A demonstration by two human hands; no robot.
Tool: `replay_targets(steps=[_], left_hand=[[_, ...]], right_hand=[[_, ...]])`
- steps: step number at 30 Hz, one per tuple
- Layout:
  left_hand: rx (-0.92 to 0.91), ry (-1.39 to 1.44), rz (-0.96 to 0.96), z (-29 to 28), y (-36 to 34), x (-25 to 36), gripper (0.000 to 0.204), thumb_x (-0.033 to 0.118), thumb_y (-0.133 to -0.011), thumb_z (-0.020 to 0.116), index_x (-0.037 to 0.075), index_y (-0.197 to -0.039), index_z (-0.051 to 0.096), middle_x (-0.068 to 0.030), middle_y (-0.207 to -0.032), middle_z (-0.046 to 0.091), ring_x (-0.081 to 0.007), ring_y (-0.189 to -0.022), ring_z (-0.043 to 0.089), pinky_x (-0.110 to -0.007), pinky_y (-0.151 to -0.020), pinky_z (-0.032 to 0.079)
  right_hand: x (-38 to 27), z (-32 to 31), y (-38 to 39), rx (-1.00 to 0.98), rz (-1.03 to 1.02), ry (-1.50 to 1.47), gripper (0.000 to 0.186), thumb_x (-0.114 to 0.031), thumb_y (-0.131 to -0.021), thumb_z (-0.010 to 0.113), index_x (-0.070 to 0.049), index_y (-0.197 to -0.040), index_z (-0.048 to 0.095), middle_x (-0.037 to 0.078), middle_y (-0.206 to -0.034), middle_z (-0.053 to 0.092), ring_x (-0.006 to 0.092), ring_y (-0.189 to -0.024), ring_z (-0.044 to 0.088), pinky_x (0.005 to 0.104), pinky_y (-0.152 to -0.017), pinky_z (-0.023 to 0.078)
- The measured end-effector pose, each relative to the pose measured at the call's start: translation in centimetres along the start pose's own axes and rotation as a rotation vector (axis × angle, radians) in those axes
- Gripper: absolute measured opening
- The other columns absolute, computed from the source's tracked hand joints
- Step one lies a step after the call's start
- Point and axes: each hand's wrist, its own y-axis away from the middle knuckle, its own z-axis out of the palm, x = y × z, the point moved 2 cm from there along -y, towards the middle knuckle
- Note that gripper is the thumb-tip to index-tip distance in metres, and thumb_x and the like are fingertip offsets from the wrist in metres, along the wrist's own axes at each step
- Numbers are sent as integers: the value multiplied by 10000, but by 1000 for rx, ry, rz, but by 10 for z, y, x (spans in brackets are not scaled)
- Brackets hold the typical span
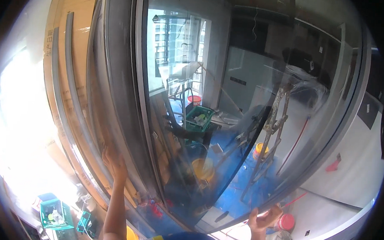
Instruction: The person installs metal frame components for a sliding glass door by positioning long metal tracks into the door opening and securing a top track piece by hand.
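Observation:
A large glass panel [244, 96] in a dark frame stands upright before me, with reflections across it. My left hand [114, 161] is raised beside the panel's dark left frame [125, 87], its fingers stretched upward; whether they touch the frame is hard to tell. Long grey metal strips [73, 80] lean against tall cardboard [82, 33] just left of that hand. At the panel's lower right edge, my right hand [265, 218] has its fingers curled around the rim, thumb apart. Part of its grip is hidden by the edge.
Visible through or in the glass are a splattered stepladder [274, 123], a green crate [198, 118] and a yellow bucket [261, 149]. Another teal crate [56, 215] sits at lower left. A red-lidded bucket [286, 221] stands behind my right hand.

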Motion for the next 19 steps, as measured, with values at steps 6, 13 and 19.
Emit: replay_targets(steps=[6, 13, 19], left_hand=[[108, -107, -43, 19, -2, -80, 705, 249, -958, 639, -28, -1513, 305, -286, -1515, 372, -479, -1407, 320, -585, -1164, 233], [100, -140, -198, 9, -29, -85, 771, 118, -888, 698, 33, -1530, 278, -305, -1544, 280, -505, -1411, 307, -551, -1158, 313], [122, -142, -174, -4, -60, -94, 841, 214, -880, 736, 18, -1541, 255, -300, -1567, 263, -479, -1440, 270, -565, -1180, 268]], right_hand=[[-3, 25, 0, -29, 16, 5, 481, -239, -870, 720, 9, -1141, 409, 143, -1026, 483, 250, -816, 518, 373, -762, 425], [-8, 77, -11, 110, 38, -127, 444, -267, -938, 643, 55, -1145, 419, 93, -1035, 377, 142, -798, 464, 253, -636, 393], [2, 89, -1, 21, 33, -66, 413, -310, -960, 635, -6, -1138, 419, 67, -1057, 407, 179, -855, 517, 270, -698, 435]])
